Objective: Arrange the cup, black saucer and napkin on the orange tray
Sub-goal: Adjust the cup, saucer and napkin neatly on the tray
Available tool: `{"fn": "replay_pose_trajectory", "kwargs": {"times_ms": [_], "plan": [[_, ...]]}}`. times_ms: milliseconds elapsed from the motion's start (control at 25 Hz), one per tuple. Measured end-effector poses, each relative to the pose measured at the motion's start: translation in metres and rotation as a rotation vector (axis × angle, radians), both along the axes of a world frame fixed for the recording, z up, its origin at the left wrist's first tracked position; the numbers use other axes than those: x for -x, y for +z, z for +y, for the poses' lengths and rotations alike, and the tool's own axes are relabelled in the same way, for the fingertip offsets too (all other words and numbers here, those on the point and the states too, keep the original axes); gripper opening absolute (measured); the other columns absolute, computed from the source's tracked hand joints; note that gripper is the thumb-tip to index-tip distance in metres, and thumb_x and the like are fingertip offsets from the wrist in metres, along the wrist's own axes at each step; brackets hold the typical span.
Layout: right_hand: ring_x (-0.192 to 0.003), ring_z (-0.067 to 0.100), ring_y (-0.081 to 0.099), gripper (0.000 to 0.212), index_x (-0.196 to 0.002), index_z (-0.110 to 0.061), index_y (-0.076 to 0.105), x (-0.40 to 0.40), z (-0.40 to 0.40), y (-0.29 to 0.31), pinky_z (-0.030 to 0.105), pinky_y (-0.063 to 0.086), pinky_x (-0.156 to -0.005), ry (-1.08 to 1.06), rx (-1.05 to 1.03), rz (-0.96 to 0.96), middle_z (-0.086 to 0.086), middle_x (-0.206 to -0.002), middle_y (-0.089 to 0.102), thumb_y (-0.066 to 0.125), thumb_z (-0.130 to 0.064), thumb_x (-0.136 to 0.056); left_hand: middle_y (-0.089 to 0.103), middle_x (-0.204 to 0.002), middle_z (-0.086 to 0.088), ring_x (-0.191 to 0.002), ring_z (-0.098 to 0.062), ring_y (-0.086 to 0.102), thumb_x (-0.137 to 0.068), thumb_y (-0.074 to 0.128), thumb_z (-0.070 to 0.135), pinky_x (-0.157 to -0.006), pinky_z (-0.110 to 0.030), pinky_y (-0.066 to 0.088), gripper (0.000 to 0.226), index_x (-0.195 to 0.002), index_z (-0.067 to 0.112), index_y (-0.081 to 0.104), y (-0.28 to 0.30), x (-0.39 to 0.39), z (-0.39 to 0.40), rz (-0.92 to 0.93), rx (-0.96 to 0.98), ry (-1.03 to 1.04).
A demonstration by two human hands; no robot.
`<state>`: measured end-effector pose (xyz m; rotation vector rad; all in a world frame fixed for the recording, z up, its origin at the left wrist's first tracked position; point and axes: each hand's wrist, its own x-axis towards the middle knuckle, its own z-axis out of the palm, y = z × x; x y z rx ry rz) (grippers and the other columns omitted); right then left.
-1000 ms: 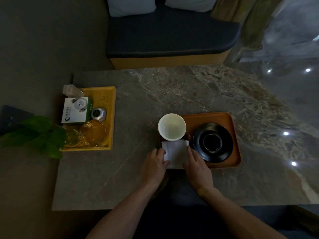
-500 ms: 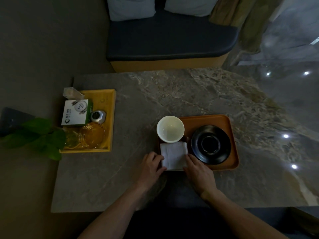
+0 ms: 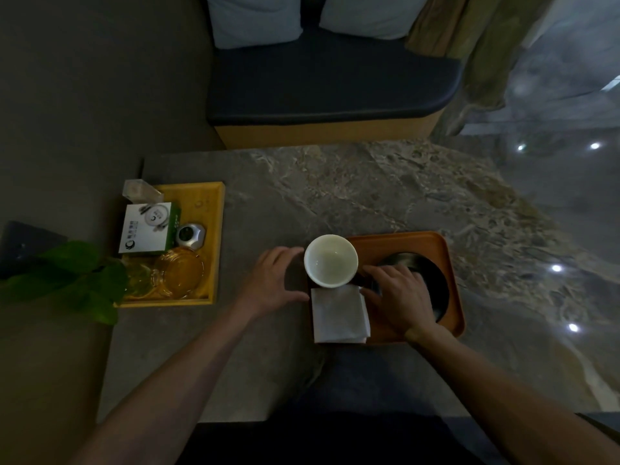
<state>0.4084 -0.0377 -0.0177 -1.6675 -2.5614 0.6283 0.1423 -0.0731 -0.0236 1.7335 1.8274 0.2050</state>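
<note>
My hands have left the napkin (image 3: pixel 339 313) and moved up to the cup (image 3: pixel 330 260): left hand (image 3: pixel 277 280) spread open beside it, right hand (image 3: pixel 401 297) flat with loose fingers on the black saucer (image 3: pixel 436 290). All three sit on the orange tray (image 3: pixel 449 317); the cup crowds the saucer, and the yellow tray (image 3: pixel 214 229) lies well left of the cup

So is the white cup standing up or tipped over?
Standing up. The cup shows its round open mouth straight to the camera, with its pale inside visible. It looks empty, though the light is dim.
</note>
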Motion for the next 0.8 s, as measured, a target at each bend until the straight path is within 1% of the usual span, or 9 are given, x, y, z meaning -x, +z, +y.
{"fn": "replay_pose_trajectory", "kwargs": {"times_ms": [80,120,280,400,520,680,800], "plan": [[-0.108,0.023,0.056,0.040,-0.123,-0.032,0.055,0.003,0.009,0.001,0.042,0.041,-0.086,0.018,0.013,-0.002,-0.002,-0.116,0.067,0.058,-0.046,-0.086,0.032,-0.152,0.000,-0.140,-0.024,0.023,-0.063,0.084,0.047,-0.109,-0.045,0.031,0.105,-0.148,0.034,0.024,0.001,0.003,0.018,0.024,0.062,-0.052],[-0.107,0.023,0.056,0.037,-0.121,-0.032,0.056,0.005,0.013,0.002,0.043,0.041,-0.085,0.019,0.017,-0.003,-0.002,-0.114,0.068,0.058,-0.046,-0.086,0.030,-0.154,0.002,-0.142,-0.023,0.020,-0.062,0.084,0.048,-0.110,-0.046,0.031,0.109,-0.149,0.036,0.019,0.001,0.003,0.025,0.031,0.081,-0.078],[-0.103,0.023,0.057,0.035,-0.117,-0.033,0.059,0.005,0.018,0.000,0.043,0.040,-0.084,0.035,0.034,0.004,-0.003,-0.104,0.071,0.056,-0.048,-0.085,0.030,-0.155,0.003,-0.141,-0.023,0.017,-0.061,0.085,0.047,-0.110,-0.044,0.027,0.117,-0.152,0.033,0.012,-0.004,-0.004,0.042,0.028,0.100,-0.155],[-0.104,0.020,0.057,0.034,-0.118,-0.035,0.058,0.004,0.020,-0.001,0.042,0.039,-0.089,0.046,0.061,0.021,-0.005,-0.105,0.071,0.056,-0.048,-0.087,0.032,-0.154,0.004,-0.139,-0.022,0.019,-0.062,0.084,0.046,-0.110,-0.043,0.029,0.115,-0.152,0.031,0.014,-0.008,-0.008,0.046,-0.006,0.109,-0.160],[-0.105,0.020,0.057,0.034,-0.120,-0.031,0.059,0.004,0.021,-0.001,0.042,0.038,-0.093,0.054,0.068,0.031,-0.004,-0.106,0.071,0.055,-0.044,-0.089,0.034,-0.153,0.006,-0.138,-0.022,0.020,-0.062,0.084,0.045,-0.108,-0.042,0.030,0.111,-0.151,0.031,0.019,-0.010,-0.007,0.047,-0.014,0.115,-0.154],[-0.106,0.021,0.057,0.036,-0.123,-0.028,0.058,0.004,0.020,-0.002,0.043,0.037,-0.095,0.067,0.060,0.032,-0.001,-0.105,0.072,0.055,-0.041,-0.090,0.038,-0.150,0.006,-0.136,-0.022,0.024,-0.060,0.084,0.048,-0.107,-0.043,0.032,0.109,-0.149,0.031,0.023,-0.011,-0.007,0.048,-0.013,0.102,-0.148],[-0.106,0.022,0.056,0.035,-0.125,-0.029,0.058,0.003,0.024,-0.001,0.043,0.037,-0.094,0.065,0.053,0.031,-0.002,-0.104,0.071,0.053,-0.040,-0.092,0.041,-0.147,0.004,-0.134,-0.023,0.028,-0.058,0.086,0.048,-0.106,-0.040,0.033,0.108,-0.148,0.027,0.029,-0.013,-0.010,0.045,-0.035,0.071,-0.114]]}}
